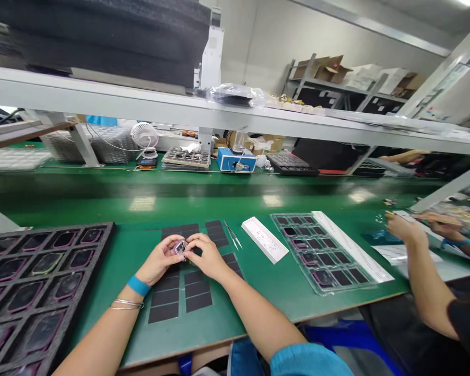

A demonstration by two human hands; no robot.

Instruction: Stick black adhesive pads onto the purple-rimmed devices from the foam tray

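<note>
My left hand (pixel 162 260) pinches a small smartwatch case (pixel 180 247) with a purple rim, its open inner side showing. The fingers of my right hand (pixel 206 257) are closed at the case's right edge; any small part between them is hidden. Under and around both hands, rows of black rectangular sheets (pixel 198 290) lie on the green mat. A pair of tweezers (pixel 232 235) rests just right of my right hand, beside a white block (pixel 265 240) with small dark specks on it.
A black foam tray (pixel 89 271) of purple-rimmed watch parts, one greenish, stands at left. On the right lies a clear plastic tray (pixel 320 287) with dark squares. A co-worker's hands (pixel 407 230) work farther right. A shelf beam (pixel 149 104) crosses above; a blue box (pixel 237 160) sits behind.
</note>
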